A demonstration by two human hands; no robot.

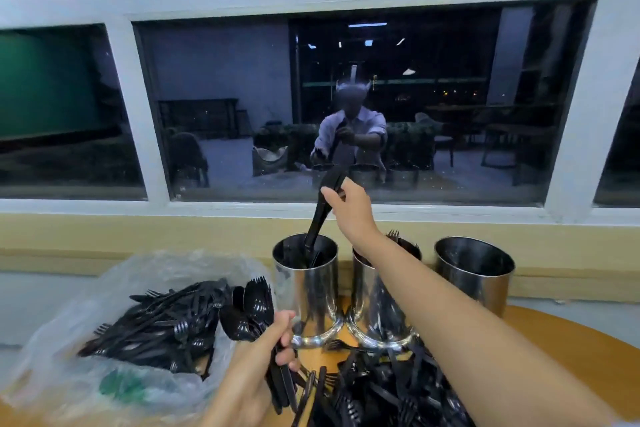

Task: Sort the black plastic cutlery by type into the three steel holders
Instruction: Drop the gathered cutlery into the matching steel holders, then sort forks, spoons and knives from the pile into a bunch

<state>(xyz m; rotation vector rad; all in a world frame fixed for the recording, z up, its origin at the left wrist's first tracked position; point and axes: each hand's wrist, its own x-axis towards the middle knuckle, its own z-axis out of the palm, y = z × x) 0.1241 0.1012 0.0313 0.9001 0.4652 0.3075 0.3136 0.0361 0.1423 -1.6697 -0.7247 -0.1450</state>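
**Black cutlery partly sorted, most of it still loose**

Black plastic pieces [320, 215], a few together and of a type that cannot be told, are gripped by the right hand [349, 208]. Its fingers and thumb are curled round their upper part, and their lower ends are already inside the mouth of the left holder [306, 284]. That holder is seen to contain only a little. Fork tines are seen above the rim of the middle holder [363, 288], while the right holder [474, 274] looks empty as far as its inside is shown. All three are stood in a row at the table's far edge, the left two touching.

A bundle [252, 308] of glossy spoon-bowled heads, some tined at the tip, is clutched by its handles in the left hand [263, 357], fingers wrapped tight.

The sort is judged to be at an early stage. A dense tangle of thin, ribbed handles [381, 392] is heaped at the table's near edge, and another heap [162, 329] is left in a crinkled clear plastic bag [104, 288] at the left edge.

Mirror-bright cylinder walls are noted on the holders. The table [554, 329] is shown as smooth, rounded wood.
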